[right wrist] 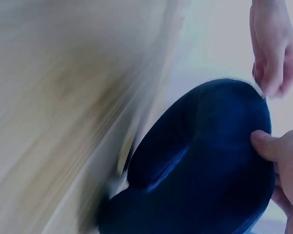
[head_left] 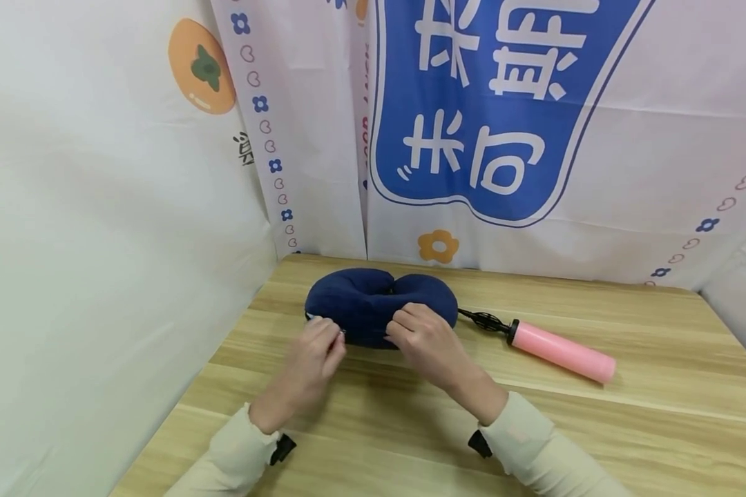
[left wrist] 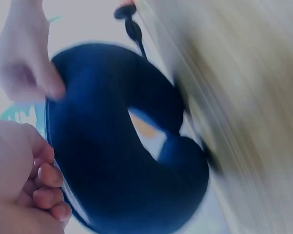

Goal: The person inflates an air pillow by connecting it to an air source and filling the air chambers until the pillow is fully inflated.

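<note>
A dark blue U-shaped neck pillow (head_left: 354,300) stands on the wooden table, its opening turned toward the back wall. My left hand (head_left: 316,348) is at its near left edge, fingers curled tightly at the zipper seam; a small pale bit shows by the knuckles in the head view. What the fingertips pinch there is mostly hidden. With thumb on the near face and fingers behind the edge, my right hand (right wrist: 287,168) grips the pillow's outer rim. Both hands also appear beside the pillow (left wrist: 102,141) in the left wrist view.
To the right of the pillow lies a pink hand pump (head_left: 562,351) with a black nozzle pointing at the pillow. A printed white cloth (head_left: 323,172) hangs behind the table (head_left: 659,359), and a plain white one covers the left side.
</note>
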Motion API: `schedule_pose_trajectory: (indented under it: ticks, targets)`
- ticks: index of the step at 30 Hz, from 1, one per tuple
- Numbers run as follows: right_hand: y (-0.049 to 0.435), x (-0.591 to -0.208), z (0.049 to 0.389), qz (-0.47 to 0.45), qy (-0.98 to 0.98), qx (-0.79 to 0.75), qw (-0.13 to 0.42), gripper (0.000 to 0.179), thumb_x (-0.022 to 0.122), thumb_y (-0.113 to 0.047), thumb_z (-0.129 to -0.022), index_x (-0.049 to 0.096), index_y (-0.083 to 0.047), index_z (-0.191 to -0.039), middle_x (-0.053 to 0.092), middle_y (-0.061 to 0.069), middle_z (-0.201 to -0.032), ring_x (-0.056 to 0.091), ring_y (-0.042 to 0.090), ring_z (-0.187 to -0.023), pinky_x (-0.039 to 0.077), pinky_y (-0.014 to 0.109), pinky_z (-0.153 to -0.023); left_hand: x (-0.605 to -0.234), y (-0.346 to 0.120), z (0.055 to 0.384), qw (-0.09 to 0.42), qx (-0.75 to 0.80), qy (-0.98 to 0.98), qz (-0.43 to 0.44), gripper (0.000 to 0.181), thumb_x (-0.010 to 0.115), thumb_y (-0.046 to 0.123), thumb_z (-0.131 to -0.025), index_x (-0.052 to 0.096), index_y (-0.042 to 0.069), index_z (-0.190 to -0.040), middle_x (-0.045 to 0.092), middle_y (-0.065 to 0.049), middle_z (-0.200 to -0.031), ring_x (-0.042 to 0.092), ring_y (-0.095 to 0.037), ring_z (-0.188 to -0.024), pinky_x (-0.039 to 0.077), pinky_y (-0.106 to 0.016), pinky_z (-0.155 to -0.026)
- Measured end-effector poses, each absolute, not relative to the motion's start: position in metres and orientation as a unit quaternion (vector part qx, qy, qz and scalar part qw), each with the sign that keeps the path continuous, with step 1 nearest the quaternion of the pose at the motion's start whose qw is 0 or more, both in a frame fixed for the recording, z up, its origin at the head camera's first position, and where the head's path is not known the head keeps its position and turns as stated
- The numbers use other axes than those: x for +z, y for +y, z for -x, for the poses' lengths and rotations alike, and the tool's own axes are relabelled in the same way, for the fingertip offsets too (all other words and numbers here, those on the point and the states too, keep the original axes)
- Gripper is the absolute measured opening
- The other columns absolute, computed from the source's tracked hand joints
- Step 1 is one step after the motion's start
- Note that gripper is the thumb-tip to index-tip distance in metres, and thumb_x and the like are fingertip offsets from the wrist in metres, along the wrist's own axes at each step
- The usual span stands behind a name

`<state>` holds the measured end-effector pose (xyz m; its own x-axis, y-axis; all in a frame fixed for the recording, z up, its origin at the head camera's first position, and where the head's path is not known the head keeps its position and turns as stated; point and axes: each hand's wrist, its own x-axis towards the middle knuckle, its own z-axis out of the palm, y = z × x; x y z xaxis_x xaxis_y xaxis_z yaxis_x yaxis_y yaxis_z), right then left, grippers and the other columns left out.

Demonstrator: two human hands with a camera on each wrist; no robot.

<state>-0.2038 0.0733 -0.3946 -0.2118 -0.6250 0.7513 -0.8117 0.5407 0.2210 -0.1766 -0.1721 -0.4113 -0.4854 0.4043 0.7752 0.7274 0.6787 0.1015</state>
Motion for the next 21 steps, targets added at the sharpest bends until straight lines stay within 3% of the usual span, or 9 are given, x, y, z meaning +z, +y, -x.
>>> schedule_pose_trajectory:
  ticks: [8,14,21]
  targets:
    - [0.087,-0.387,0.204,-0.449,-0.794,0.140,0.386,0.026,0.095,-0.014,-0.077,0.075,-0.008,-0.092,0.070,0.001,-0.091,0.064,0.019,-0.087,0.056,0.032,-0.079,-0.407,-0.194,0.176,0.339,-0.262,-0.842,0.329,0.035,0.065,-0.007,-0.093,0.047,0.015,-0.073,0.039,0.006,-0.068,0.035,-0.002,-0.066,0.037,-0.021,-0.066]
    - [0.068,-0.388,0.199,-0.472,-0.766,0.098,0.427,0.036,0.095,-0.027,-0.079,0.074,-0.008,-0.100,0.070,0.003,-0.099,0.065,0.020,-0.094,0.057,0.032,-0.088,-0.401,-0.175,0.171,0.315,-0.244,-0.845,0.357,0.028,0.065,-0.001,-0.097,0.052,0.014,-0.077,0.044,0.005,-0.070,0.040,-0.006,-0.070,0.035,-0.020,-0.066]
    - [0.062,-0.396,0.202,-0.466,-0.762,0.065,0.446,0.015,0.087,-0.015,-0.087,0.074,-0.009,-0.090,0.068,0.002,-0.089,0.063,0.018,-0.084,0.056,0.031,-0.085,-0.401,-0.170,0.171,0.338,-0.234,-0.831,0.373,0.030,0.064,-0.006,-0.093,0.050,0.012,-0.074,0.043,0.005,-0.068,0.038,-0.007,-0.068,0.034,-0.020,-0.064]
